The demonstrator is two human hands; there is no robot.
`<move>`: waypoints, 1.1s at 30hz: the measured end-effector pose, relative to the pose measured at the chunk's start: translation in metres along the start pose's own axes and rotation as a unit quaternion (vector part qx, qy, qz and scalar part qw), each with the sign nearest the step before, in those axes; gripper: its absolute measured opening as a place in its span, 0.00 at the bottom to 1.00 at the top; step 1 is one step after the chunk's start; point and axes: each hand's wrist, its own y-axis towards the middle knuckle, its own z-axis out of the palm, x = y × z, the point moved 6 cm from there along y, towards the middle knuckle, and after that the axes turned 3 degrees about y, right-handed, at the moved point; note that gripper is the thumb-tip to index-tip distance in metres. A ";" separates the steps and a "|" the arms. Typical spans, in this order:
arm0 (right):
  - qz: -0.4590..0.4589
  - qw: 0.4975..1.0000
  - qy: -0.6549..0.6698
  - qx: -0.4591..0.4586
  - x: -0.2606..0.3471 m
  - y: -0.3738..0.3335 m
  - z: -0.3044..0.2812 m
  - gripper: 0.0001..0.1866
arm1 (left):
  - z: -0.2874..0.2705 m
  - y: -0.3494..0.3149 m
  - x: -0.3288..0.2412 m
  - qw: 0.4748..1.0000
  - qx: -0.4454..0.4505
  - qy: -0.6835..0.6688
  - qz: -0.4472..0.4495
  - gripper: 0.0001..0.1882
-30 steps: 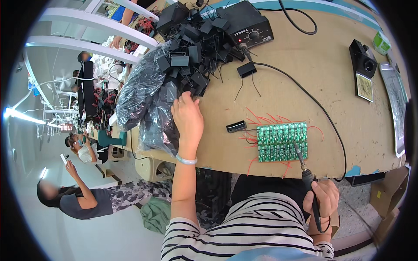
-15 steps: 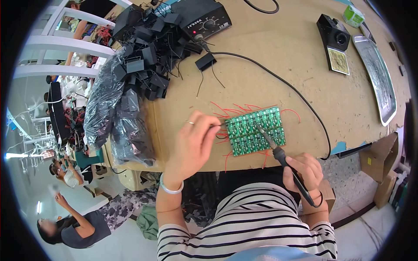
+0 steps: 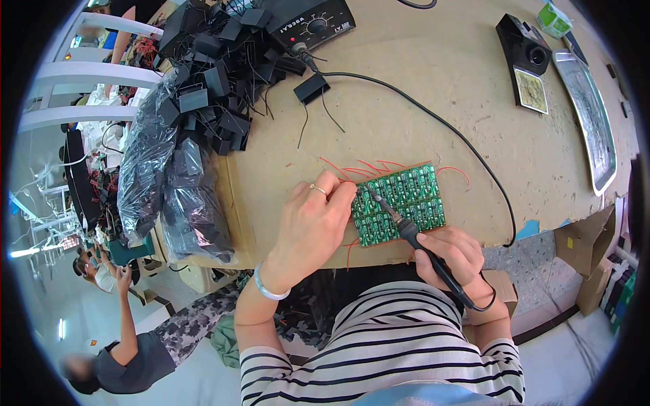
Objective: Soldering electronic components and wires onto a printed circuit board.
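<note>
A green circuit board panel (image 3: 399, 220) lies on the cardboard-covered bench in front of me, with thin red wires (image 3: 352, 169) sticking out along its edges. At its upper left corner, my left hand (image 3: 318, 213) is closed in a pinch on a thin black wire, mostly covered by the fingers. My right hand (image 3: 452, 256) grips a soldering iron (image 3: 433, 260) by its black handle. The iron's metal tip reaches the board's upper left part, close to my left fingertips; whether it touches is too small to tell.
A black soldering station (image 3: 315, 27) stands at the back, its cable curving round the board's right. Left of it are heaped black boxes (image 3: 217, 81) with wires and plastic-wrapped bundles (image 3: 193, 203). An iron stand (image 3: 531, 57) and metal tray (image 3: 589, 122) lie right. Other people are at left.
The soldering iron has moved left across the board toward my left fingers. My left hand has come right and closer to the board's corner. The view has shifted slightly.
</note>
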 end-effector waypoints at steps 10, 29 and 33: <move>-0.038 0.998 -0.032 0.024 0.006 0.003 0.006 0.15 | 0.007 -0.001 0.001 0.999 -0.017 0.039 0.010 0.06; -0.060 0.994 -0.089 0.023 0.020 -0.007 -0.024 0.17 | 0.008 0.001 -0.007 0.995 -0.019 0.083 0.045 0.09; -0.049 0.995 -0.084 0.039 0.022 -0.008 -0.028 0.18 | 0.008 0.002 -0.008 0.995 -0.013 0.087 0.044 0.09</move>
